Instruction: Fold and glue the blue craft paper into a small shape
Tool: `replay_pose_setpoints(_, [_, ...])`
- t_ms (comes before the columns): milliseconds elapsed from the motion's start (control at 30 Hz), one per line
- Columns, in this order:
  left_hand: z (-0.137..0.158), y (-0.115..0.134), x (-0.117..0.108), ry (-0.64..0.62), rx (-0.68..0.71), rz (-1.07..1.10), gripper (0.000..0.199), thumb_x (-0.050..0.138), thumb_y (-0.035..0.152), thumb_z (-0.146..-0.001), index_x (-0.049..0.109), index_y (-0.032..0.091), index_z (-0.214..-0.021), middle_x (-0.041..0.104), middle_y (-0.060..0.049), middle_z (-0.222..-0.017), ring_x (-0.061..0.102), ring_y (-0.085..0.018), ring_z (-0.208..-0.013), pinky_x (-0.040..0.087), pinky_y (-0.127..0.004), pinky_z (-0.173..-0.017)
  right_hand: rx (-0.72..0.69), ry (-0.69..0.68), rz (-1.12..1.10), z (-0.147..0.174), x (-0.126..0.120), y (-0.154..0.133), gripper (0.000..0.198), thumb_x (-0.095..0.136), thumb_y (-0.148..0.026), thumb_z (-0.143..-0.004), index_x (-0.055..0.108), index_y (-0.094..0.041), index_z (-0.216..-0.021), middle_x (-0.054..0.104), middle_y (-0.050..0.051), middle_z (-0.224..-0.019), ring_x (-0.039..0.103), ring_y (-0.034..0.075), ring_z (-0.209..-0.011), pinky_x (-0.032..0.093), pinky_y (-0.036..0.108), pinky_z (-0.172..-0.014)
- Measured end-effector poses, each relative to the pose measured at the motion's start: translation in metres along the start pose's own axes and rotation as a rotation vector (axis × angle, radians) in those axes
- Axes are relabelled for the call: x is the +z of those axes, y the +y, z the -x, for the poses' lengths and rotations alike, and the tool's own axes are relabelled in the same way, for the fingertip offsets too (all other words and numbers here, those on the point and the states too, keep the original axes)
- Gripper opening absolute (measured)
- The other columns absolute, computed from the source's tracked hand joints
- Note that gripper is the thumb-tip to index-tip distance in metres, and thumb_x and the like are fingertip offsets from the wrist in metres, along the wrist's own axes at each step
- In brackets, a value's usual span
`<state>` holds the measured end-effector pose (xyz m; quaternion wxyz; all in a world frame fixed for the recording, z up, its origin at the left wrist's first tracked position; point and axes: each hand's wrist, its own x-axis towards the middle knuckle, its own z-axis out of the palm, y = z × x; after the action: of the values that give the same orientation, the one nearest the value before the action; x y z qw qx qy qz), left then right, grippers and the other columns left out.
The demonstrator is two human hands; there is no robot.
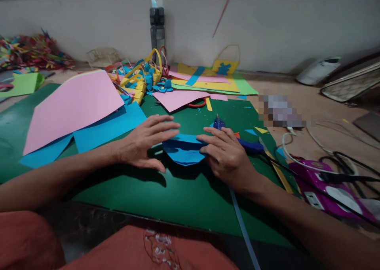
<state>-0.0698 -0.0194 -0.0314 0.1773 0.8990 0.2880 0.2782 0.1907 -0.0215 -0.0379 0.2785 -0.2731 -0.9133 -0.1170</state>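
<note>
A piece of folded blue paper point(185, 153) stands on the green board in front of me, its upper edge spread apart like a shallow pouch. My right hand point(227, 155) grips it at the right end, thumb hidden behind the fingers. Close to its left end, my left hand point(148, 143) is open, with fingers spread and nothing held. Just beyond my right hand lies a blue glue gun point(251, 145), its nozzle pointing away and partly covered by the hand. Below that hand a long pale blue strip point(242, 218) runs down over the board's near edge.
On the left lie pink sheets point(75, 108) over blue sheets point(109, 125). Small yellow-and-blue paper baskets point(139, 82) stand behind. Red-handled scissors point(197, 103) sit partly under pink paper. A purple power strip point(332, 191) with cables is at right, near a yellow ruler-like strip point(277, 167).
</note>
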Motion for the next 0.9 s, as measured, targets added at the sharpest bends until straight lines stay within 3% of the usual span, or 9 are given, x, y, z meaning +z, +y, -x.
replay_pose_setpoints(67, [0.002, -0.004, 0.007, -0.034, 0.052, -0.144, 0.058, 0.073, 0.040, -0.067, 0.056, 0.024, -0.121, 0.056, -0.011, -0.127, 0.043, -0.030, -0.124, 0.023, -0.045, -0.107, 0.007, 0.012, -0.017, 0.000, 0.001, 0.000, 0.020, 0.046, -0.009, -0.082, 0.060, -0.017, -0.070, 0.071, 0.008, -0.097, 0.059, 0.028, -0.105, 0.040, 0.049, -0.088])
replay_pose_setpoints(167, [0.005, -0.006, 0.018, 0.030, 0.118, -0.314, 0.031, 0.058, 0.029, -0.082, 0.059, 0.024, -0.112, 0.066, -0.008, -0.111, 0.055, -0.024, -0.107, 0.038, -0.039, -0.092, -0.001, 0.014, -0.026, 0.000, 0.000, -0.003, 0.020, 0.046, -0.009, -0.083, 0.059, -0.018, -0.071, 0.071, 0.006, -0.091, 0.059, 0.026, -0.104, 0.036, 0.049, -0.091])
replay_pose_setpoints(267, [0.005, -0.004, 0.025, 0.132, 0.290, -0.467, 0.023, 0.048, 0.022, -0.086, 0.057, 0.018, -0.107, 0.069, -0.008, -0.097, 0.058, -0.020, -0.088, 0.042, -0.034, -0.076, -0.039, 0.009, 0.001, 0.000, 0.000, -0.006, 0.018, 0.043, -0.007, -0.083, 0.060, -0.015, -0.082, 0.070, 0.006, -0.083, 0.060, 0.024, -0.100, 0.033, 0.049, -0.093])
replay_pose_setpoints(367, [0.003, -0.002, 0.027, 0.133, 0.391, -0.577, 0.019, 0.044, 0.017, -0.088, 0.056, 0.014, -0.102, 0.069, -0.009, -0.088, 0.055, -0.018, -0.076, 0.040, -0.032, -0.068, -0.073, -0.055, 0.060, 0.001, 0.000, -0.009, 0.021, 0.042, -0.009, -0.085, 0.060, -0.012, -0.094, 0.069, 0.008, -0.084, 0.058, 0.024, -0.098, 0.032, 0.048, -0.092])
replay_pose_setpoints(667, [0.001, 0.004, 0.026, 0.009, 0.340, -0.587, 0.023, 0.041, 0.019, -0.090, 0.061, 0.017, -0.079, 0.067, -0.005, -0.079, 0.050, -0.016, -0.069, 0.035, -0.032, -0.066, -0.067, -0.211, 0.064, 0.002, 0.003, -0.016, 0.024, 0.040, -0.016, -0.089, 0.064, -0.015, -0.083, 0.065, 0.008, -0.086, 0.056, 0.024, -0.095, 0.032, 0.046, -0.091])
replay_pose_setpoints(900, [0.003, 0.006, 0.030, -0.012, 0.209, -0.533, 0.023, 0.045, 0.022, -0.088, 0.063, 0.018, -0.074, 0.068, -0.004, -0.080, 0.050, -0.017, -0.072, 0.034, -0.032, -0.068, 0.097, -0.274, -0.069, 0.003, 0.003, -0.017, 0.019, 0.047, -0.019, -0.086, 0.064, -0.016, -0.081, 0.063, 0.007, -0.086, 0.055, 0.023, -0.094, 0.029, 0.048, -0.093])
